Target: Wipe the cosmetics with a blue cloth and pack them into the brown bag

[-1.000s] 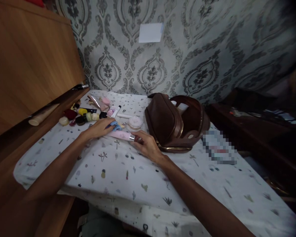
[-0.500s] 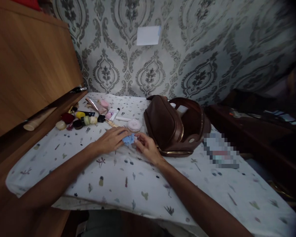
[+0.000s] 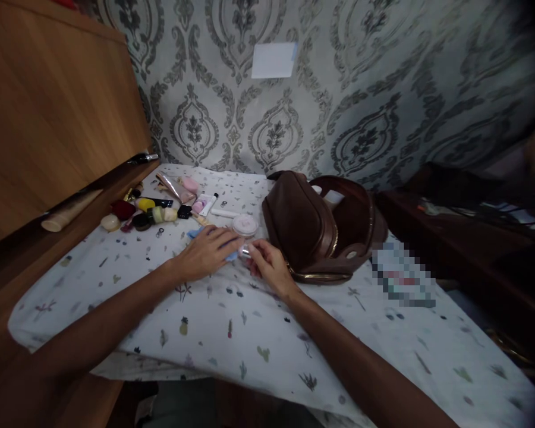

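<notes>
My left hand [image 3: 207, 254] lies closed over a blue cloth [image 3: 232, 255], pressing it round a pink tube that is almost wholly hidden beneath. Only the tube's silver end [image 3: 245, 251] shows, between the two hands. My right hand [image 3: 267, 264] pinches that end of the tube with curled fingers. Both hands rest on the patterned white sheet [image 3: 232, 321], just left of an open brown leather bag [image 3: 310, 229]. A round pale jar [image 3: 244, 224] sits right behind the hands.
Several small cosmetics [image 3: 147, 211] lie in a cluster at the far left of the sheet. A wooden headboard [image 3: 49, 107] with a ledge holds a beige tube [image 3: 69, 211] and a pen [image 3: 142, 158]. A blurred packet [image 3: 403, 276] lies right of the bag; a dark side table [image 3: 455, 232] stands beyond.
My left hand slid right along the pink tube with the blue cloth, from its far end to the cap end. The tube is now nearly covered. My right hand stayed at the cap.
</notes>
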`<control>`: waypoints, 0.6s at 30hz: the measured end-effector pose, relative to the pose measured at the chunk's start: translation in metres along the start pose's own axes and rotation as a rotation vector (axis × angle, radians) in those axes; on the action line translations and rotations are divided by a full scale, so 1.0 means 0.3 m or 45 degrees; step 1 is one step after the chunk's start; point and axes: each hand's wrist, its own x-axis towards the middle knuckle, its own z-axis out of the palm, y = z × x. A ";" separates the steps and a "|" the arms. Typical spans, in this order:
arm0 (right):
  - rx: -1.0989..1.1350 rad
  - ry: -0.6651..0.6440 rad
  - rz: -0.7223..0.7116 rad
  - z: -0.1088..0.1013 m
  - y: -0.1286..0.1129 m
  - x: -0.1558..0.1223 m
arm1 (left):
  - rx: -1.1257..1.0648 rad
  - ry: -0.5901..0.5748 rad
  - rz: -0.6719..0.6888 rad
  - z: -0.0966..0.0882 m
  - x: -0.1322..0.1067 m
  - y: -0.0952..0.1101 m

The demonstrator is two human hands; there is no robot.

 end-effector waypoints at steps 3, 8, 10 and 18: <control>-0.017 0.009 0.015 0.000 0.007 0.000 | 0.083 -0.147 0.002 0.009 0.012 0.004; 0.025 -0.015 0.011 0.001 0.006 0.002 | 0.002 -0.174 -0.099 0.021 -0.021 -0.054; 0.057 -0.045 -0.002 0.000 0.000 0.002 | -0.088 -0.131 -0.115 0.031 -0.040 -0.073; 0.077 -0.064 -0.060 -0.003 -0.008 0.000 | -0.156 0.071 -0.081 0.034 -0.059 -0.101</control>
